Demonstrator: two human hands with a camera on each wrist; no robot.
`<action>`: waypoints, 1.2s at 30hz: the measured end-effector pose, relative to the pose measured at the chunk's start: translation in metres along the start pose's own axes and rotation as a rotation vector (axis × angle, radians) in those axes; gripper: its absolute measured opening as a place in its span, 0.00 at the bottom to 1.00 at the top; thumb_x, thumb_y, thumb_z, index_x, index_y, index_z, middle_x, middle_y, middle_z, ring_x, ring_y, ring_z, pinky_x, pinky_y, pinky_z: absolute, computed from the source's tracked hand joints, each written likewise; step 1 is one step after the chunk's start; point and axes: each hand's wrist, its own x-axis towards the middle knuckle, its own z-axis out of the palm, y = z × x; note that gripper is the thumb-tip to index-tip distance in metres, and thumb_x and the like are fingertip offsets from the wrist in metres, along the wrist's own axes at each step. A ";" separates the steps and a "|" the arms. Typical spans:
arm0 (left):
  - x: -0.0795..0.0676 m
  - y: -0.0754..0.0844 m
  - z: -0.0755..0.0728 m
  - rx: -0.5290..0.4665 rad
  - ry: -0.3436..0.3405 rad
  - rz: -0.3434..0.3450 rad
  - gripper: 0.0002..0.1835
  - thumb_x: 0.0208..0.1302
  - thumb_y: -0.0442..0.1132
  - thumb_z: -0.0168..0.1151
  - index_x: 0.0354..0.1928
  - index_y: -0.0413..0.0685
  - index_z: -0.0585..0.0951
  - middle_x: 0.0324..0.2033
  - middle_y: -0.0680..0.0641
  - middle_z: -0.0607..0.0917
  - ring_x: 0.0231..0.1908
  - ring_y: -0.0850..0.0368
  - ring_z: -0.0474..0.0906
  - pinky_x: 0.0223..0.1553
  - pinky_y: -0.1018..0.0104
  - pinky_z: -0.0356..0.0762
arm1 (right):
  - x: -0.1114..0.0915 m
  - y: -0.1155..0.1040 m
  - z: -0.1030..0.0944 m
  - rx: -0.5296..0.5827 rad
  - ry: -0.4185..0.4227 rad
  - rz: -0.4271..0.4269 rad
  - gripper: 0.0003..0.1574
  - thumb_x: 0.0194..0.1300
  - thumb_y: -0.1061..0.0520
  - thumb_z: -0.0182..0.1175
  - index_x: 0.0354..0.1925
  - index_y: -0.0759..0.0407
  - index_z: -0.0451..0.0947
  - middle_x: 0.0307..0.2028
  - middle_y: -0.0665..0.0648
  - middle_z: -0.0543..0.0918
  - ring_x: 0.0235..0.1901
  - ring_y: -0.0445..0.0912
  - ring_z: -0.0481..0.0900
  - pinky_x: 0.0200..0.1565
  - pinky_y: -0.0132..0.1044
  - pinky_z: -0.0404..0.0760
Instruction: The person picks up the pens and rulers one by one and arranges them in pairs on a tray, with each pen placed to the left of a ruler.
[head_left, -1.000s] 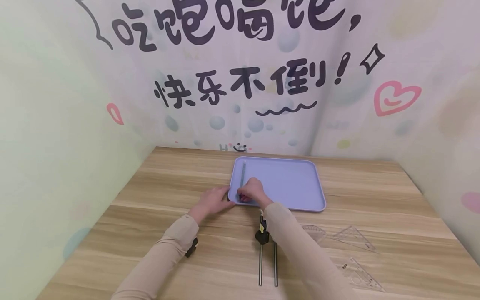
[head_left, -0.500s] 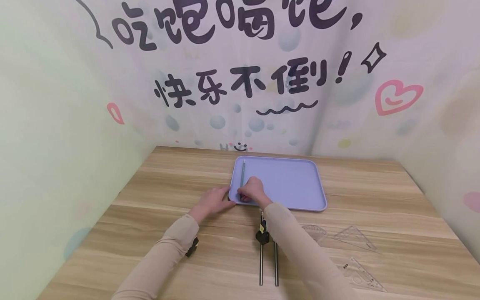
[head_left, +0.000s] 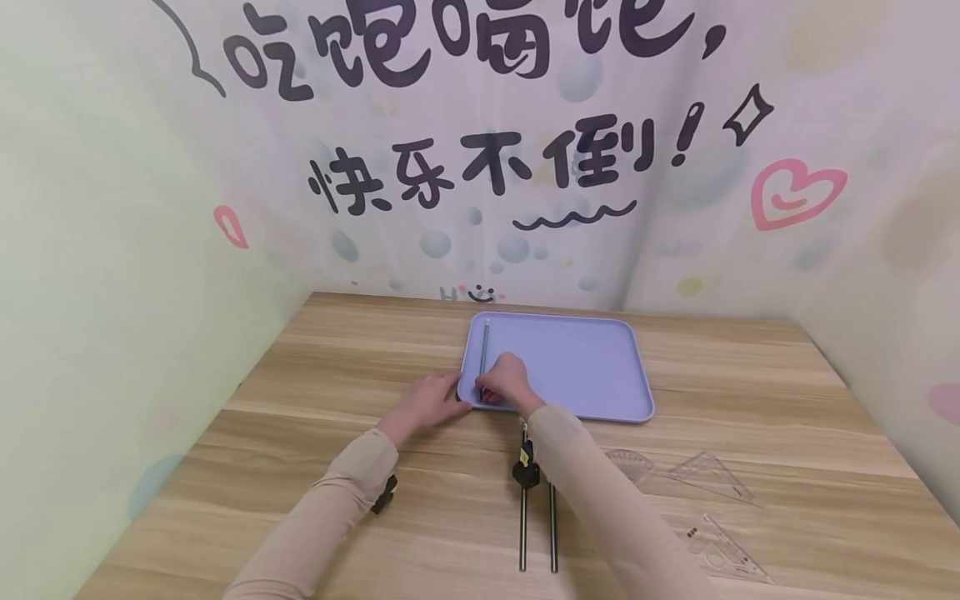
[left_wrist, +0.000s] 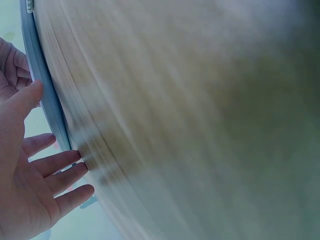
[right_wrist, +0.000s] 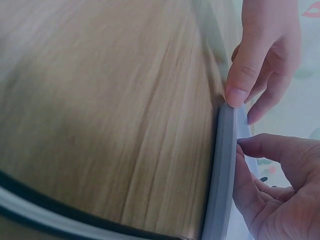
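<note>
A purple-blue tray (head_left: 577, 362) lies at the back of the wooden table. Along its left side runs a slim dark blue-green pencil (head_left: 484, 348), far end towards the back wall. My right hand (head_left: 507, 379) pinches the pencil's near end inside the tray's near left corner, curled fingers hiding that end. Seen from the right wrist, thumb and forefinger of this hand (right_wrist: 280, 175) meet just behind the tray rim (right_wrist: 221, 175). My left hand (head_left: 429, 402) touches the outside of the same corner; in the left wrist view its thumb lies on the rim (left_wrist: 46, 95) and its fingers stretch out, spread.
Two thin metal rods (head_left: 522, 529) with a black knob (head_left: 527, 475) lie before the tray, partly under my right forearm. Right of them are a clear protractor (head_left: 630, 463) and two clear set squares (head_left: 712, 477). A small black object (head_left: 384, 495) shows beside my left sleeve.
The pencil's far end has shifted very slightly left, towards the tray's side. Both hands stay almost in place.
</note>
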 end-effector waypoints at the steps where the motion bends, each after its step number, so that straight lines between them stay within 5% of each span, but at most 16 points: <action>1: 0.000 0.000 0.000 0.000 0.002 0.003 0.33 0.57 0.52 0.61 0.60 0.40 0.69 0.53 0.38 0.76 0.52 0.42 0.72 0.54 0.52 0.70 | 0.000 0.000 0.000 -0.002 0.000 0.000 0.06 0.47 0.65 0.63 0.21 0.68 0.76 0.10 0.56 0.78 0.07 0.39 0.73 0.15 0.29 0.78; 23: 0.000 0.002 -0.001 -0.022 -0.005 0.009 0.33 0.57 0.51 0.61 0.60 0.39 0.69 0.52 0.37 0.76 0.52 0.42 0.73 0.55 0.53 0.69 | -0.007 0.011 -0.020 0.048 0.022 -0.076 0.11 0.48 0.60 0.63 0.18 0.68 0.77 0.12 0.57 0.79 0.10 0.42 0.76 0.18 0.31 0.79; 36: 0.000 0.003 -0.001 -0.028 -0.015 -0.014 0.33 0.57 0.52 0.60 0.60 0.39 0.68 0.54 0.38 0.75 0.54 0.43 0.71 0.56 0.53 0.68 | -0.015 0.005 -0.028 0.062 -0.010 -0.096 0.09 0.51 0.61 0.63 0.26 0.69 0.79 0.16 0.59 0.81 0.14 0.43 0.78 0.20 0.32 0.80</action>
